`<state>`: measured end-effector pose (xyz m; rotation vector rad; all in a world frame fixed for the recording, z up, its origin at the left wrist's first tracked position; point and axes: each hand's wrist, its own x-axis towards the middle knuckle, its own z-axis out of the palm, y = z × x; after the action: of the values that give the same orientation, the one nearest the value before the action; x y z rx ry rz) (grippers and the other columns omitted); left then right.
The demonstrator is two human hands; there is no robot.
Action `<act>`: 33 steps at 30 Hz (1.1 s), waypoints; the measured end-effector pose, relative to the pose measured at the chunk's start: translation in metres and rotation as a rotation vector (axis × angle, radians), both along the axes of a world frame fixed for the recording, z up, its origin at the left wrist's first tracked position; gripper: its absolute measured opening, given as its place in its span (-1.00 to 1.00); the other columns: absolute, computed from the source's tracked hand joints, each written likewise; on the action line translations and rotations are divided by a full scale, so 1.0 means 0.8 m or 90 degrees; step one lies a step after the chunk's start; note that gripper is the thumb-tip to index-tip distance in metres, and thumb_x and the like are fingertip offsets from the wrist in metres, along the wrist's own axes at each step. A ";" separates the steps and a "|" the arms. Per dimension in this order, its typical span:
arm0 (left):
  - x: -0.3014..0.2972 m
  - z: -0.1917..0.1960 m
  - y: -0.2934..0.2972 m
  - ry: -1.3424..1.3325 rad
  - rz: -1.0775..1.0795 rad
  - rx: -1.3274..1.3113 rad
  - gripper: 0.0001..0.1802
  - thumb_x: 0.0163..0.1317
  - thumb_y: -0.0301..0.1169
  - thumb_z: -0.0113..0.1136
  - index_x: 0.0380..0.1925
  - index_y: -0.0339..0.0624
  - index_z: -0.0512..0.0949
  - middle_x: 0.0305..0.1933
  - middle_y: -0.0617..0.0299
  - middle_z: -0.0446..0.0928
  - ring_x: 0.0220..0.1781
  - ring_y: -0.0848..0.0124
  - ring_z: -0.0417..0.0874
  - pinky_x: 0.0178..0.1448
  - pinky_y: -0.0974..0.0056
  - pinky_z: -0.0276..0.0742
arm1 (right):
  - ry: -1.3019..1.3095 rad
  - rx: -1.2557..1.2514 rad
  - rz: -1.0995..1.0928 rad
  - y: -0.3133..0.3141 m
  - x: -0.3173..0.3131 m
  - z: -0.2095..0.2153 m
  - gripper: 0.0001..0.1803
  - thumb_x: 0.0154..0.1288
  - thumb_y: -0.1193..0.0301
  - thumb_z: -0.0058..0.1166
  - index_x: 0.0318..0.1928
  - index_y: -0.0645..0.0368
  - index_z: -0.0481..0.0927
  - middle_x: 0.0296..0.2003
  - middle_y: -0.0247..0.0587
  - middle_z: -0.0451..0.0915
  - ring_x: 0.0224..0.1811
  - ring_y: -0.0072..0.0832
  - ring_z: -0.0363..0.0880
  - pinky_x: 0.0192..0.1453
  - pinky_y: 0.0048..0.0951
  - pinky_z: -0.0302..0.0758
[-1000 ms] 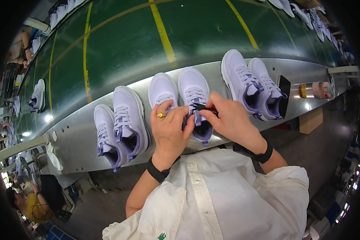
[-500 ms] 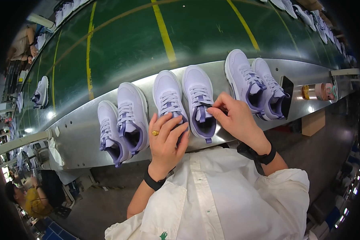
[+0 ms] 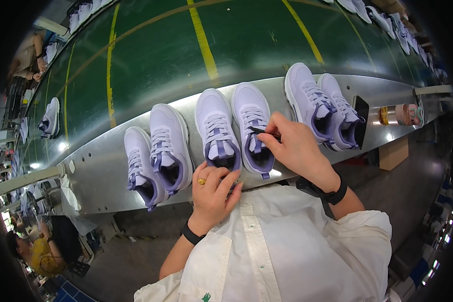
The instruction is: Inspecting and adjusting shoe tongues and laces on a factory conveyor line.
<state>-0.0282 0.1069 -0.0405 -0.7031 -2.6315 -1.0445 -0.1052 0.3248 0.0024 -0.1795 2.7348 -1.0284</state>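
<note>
Two pale lilac sneakers stand side by side in front of me, toes pointing away. My left hand (image 3: 212,194) has its bent fingers round the heel of the left sneaker (image 3: 216,113) of this middle pair. The fingers hide most of that heel. In a pinch, my right hand (image 3: 294,146) holds a slim dark tool (image 3: 258,130) whose exact kind I cannot make out. Its tip lies at the laces and tongue of the right sneaker (image 3: 249,103). The purple-lined opening of that shoe faces me.
Lilac sneaker pairs flank the middle one: a left pair (image 3: 163,131) and a right pair (image 3: 303,88) on the metal ledge (image 3: 105,173). A dark phone-like slab (image 3: 360,118) and a jar (image 3: 385,115) lie at right. Beyond runs a green conveyor belt (image 3: 161,55). A person in yellow (image 3: 43,254) is at far left.
My left hand has slid back toward me, from over the left sneaker's opening to its heel. The right hand, still pinching the dark tool, has hardly moved.
</note>
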 end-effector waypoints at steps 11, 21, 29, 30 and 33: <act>0.000 0.001 0.004 0.001 0.004 -0.051 -0.54 -0.04 -0.38 0.40 -0.05 -0.08 0.57 -0.15 0.26 0.54 -0.03 0.25 0.55 0.29 -0.06 0.23 | -0.031 -0.058 -0.042 0.009 0.006 0.003 -0.73 0.22 0.29 0.24 -0.30 0.19 0.47 -0.53 -0.11 0.63 -0.48 -0.14 0.63 -0.41 -0.22 0.48; -0.008 0.020 0.024 -0.012 -0.016 -0.203 -0.37 -0.02 -0.05 0.39 0.12 0.10 0.56 -0.16 0.16 0.53 -0.17 0.26 0.49 0.07 0.07 0.24 | 0.014 -0.032 0.013 0.000 -0.003 0.002 -0.74 0.22 0.33 0.24 -0.31 0.22 0.46 -0.53 -0.08 0.62 -0.50 -0.13 0.62 -0.42 -0.19 0.46; -0.029 0.023 0.058 -0.116 -0.038 -0.319 -0.38 0.00 -0.01 0.38 0.04 -0.05 0.52 -0.34 0.10 0.48 -0.31 0.26 0.48 -0.15 0.19 0.16 | -0.039 -0.184 -0.089 0.006 0.020 -0.002 -0.77 0.25 0.42 0.24 -0.29 0.25 0.44 -0.53 -0.19 0.59 -0.51 -0.50 0.57 -0.41 -0.47 0.45; -0.033 0.025 0.062 -0.117 -0.051 -0.361 -0.38 -0.02 0.00 0.39 0.00 -0.06 0.52 -0.33 0.11 0.49 -0.30 0.27 0.49 -0.14 0.19 0.16 | -0.036 -0.194 -0.084 0.008 0.023 -0.003 -0.77 0.25 0.42 0.24 -0.29 0.25 0.44 -0.53 -0.19 0.59 -0.51 -0.50 0.57 -0.41 -0.47 0.45; -0.058 0.035 0.053 -0.063 -0.055 -0.320 -0.46 -0.04 0.05 0.37 -0.17 -0.09 0.58 -0.36 0.11 0.51 -0.29 0.27 0.50 -0.13 0.17 0.19 | -0.005 -0.350 -0.171 0.016 0.028 -0.003 -0.81 0.29 0.48 0.23 -0.26 0.26 0.45 -0.48 -0.34 0.57 -0.43 -0.72 0.49 -0.38 -0.62 0.43</act>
<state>-0.0745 0.1489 -0.0126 -0.8853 -3.0036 -0.4357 -0.0828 0.3372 -0.0004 0.1127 2.4430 -1.8309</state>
